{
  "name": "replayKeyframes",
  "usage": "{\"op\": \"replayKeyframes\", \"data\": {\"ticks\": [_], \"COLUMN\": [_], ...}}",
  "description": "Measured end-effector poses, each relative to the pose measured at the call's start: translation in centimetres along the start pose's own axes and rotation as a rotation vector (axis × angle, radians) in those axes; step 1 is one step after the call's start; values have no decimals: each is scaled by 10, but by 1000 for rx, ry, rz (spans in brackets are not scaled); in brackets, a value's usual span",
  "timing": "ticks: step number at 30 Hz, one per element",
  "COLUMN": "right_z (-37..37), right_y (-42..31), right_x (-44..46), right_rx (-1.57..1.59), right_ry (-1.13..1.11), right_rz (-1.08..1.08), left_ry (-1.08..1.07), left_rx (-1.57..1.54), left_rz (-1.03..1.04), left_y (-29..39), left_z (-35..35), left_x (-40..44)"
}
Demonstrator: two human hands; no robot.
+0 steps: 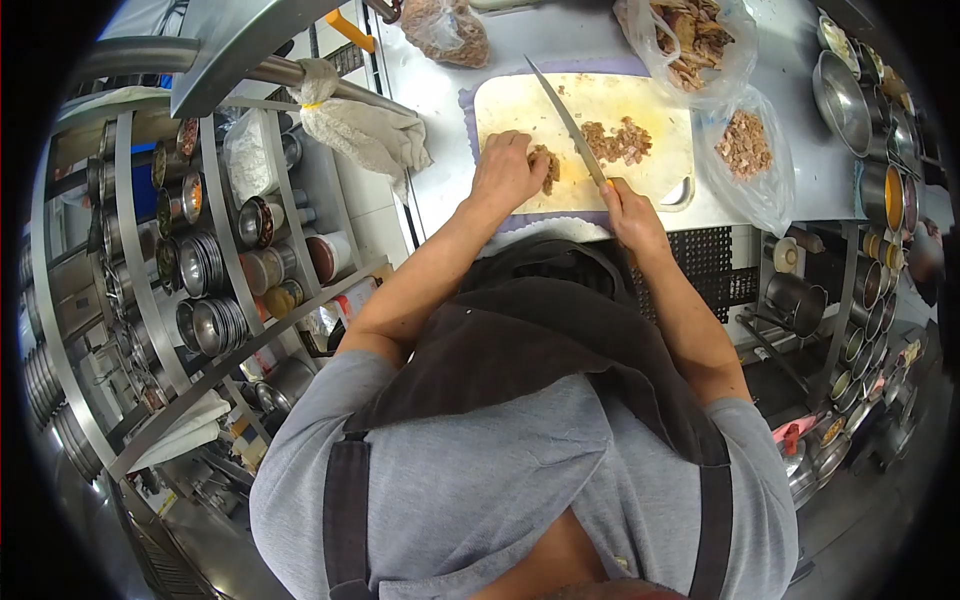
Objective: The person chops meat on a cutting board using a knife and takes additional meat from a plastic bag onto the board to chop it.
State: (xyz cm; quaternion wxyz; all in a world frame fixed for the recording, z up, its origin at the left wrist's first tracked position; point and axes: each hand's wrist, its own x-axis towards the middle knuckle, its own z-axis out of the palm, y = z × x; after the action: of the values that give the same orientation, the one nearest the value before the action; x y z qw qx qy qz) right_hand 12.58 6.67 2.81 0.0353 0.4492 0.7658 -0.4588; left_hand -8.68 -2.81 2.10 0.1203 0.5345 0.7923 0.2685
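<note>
My right hand (pixel 633 215) is closed around the handle of a long kitchen knife (pixel 570 122), whose blade points away over the cutting board. Under the curled fingers of my left hand (pixel 505 172), a piece of brown cooked meat (pixel 550 170) is held down, partly covered by the hand. Small chopped bits of meat (pixel 622 142) lie to the right of the blade. Everything rests on a pale, stained cutting board (pixel 660 100) with a purple cloth (pixel 468 125) beneath it.
Right of the board sits a plastic bag of chopped meat (pixel 745 145); behind it, a bag of larger meat pieces (pixel 690 45). Another filled bag (pixel 447 32) lies at the back left. Metal bowls (pixel 842 100) line the right. A rag (pixel 355 120) hangs from a rail at left.
</note>
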Motion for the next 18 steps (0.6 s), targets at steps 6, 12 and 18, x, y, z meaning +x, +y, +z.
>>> {"op": "replayKeyframes", "data": {"ticks": [6, 12, 18], "right_z": [-2, -4, -10], "right_y": [-2, 7, 18], "right_x": [-8, -9, -12], "right_rx": [5, 8, -3], "right_ry": [13, 101, 145], "right_rz": [4, -50, -35], "left_ry": [-158, -139, -230], "left_rx": [86, 23, 6], "left_rz": [21, 103, 178], "left_y": [25, 19, 18], "left_z": [4, 23, 35], "left_x": [-19, -12, 20]}}
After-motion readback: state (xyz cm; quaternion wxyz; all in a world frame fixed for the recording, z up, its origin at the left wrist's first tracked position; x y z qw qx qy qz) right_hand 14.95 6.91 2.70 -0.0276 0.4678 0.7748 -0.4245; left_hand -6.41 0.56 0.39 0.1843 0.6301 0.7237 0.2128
